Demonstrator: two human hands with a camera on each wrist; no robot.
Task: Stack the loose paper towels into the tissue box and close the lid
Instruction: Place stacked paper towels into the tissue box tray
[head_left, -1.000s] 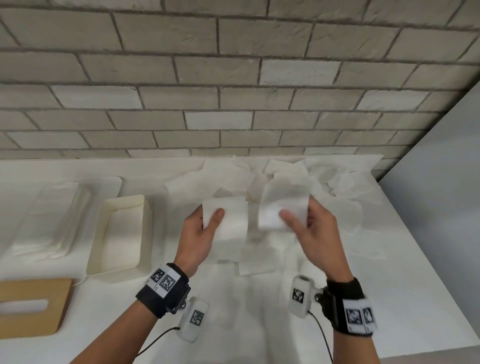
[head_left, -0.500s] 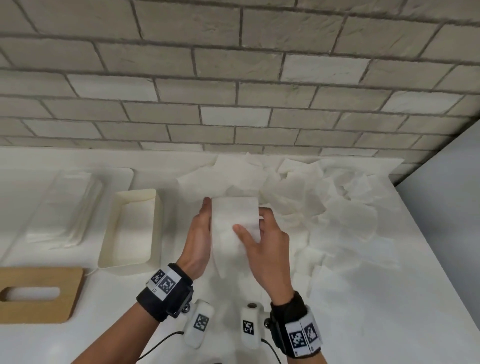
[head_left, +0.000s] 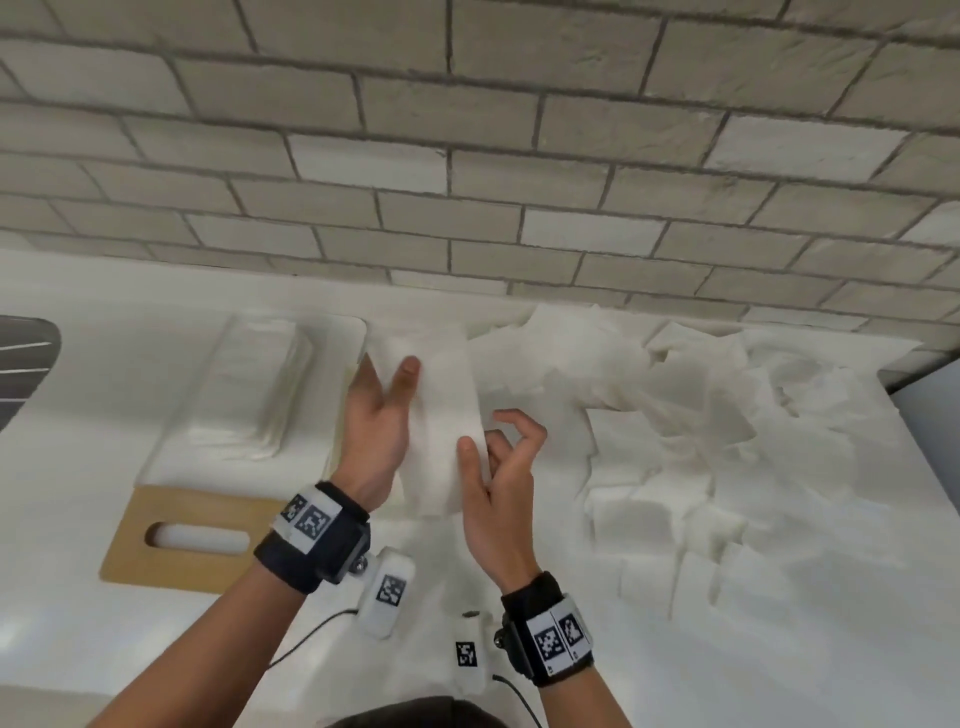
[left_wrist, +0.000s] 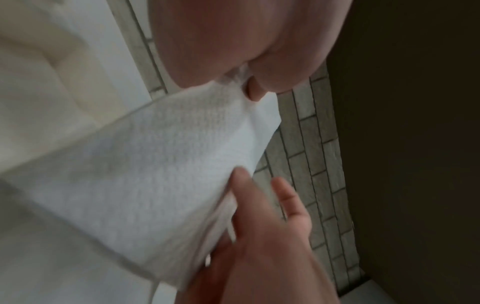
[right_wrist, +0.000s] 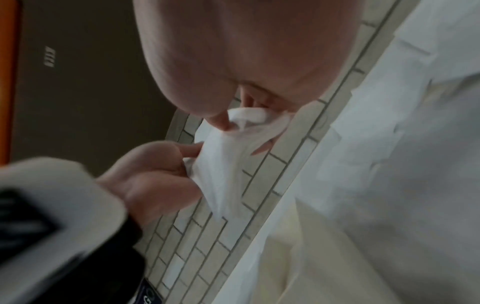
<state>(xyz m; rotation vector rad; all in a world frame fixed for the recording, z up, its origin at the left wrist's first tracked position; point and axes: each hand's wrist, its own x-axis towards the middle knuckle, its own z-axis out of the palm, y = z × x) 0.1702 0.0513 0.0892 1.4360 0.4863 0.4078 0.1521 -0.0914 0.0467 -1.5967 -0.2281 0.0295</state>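
Observation:
In the head view both hands hold one folded stack of white paper towels (head_left: 441, 415) upright above the counter. My left hand (head_left: 387, 384) grips its left edge, thumb on the front. My right hand (head_left: 488, 441) pinches the right edge between thumb and a finger, its other fingers curled clear. The left wrist view shows the same paper towels (left_wrist: 145, 164). The cream tissue box (left_wrist: 52, 67) lies just below and left of them and is mostly hidden behind my left hand in the head view. The wooden lid (head_left: 197, 540) with its slot lies flat at the front left.
Several loose paper towels (head_left: 675, 415) lie heaped over the right half of the white counter. A white tray (head_left: 171, 441) with a neat towel stack sits left of the box. A brick wall (head_left: 467, 182) runs behind. A grey panel (head_left: 930, 400) bounds the right.
The two towels held apart a second ago have been brought together into one stack. Both hands have carried it left over the box, and the view has swung left.

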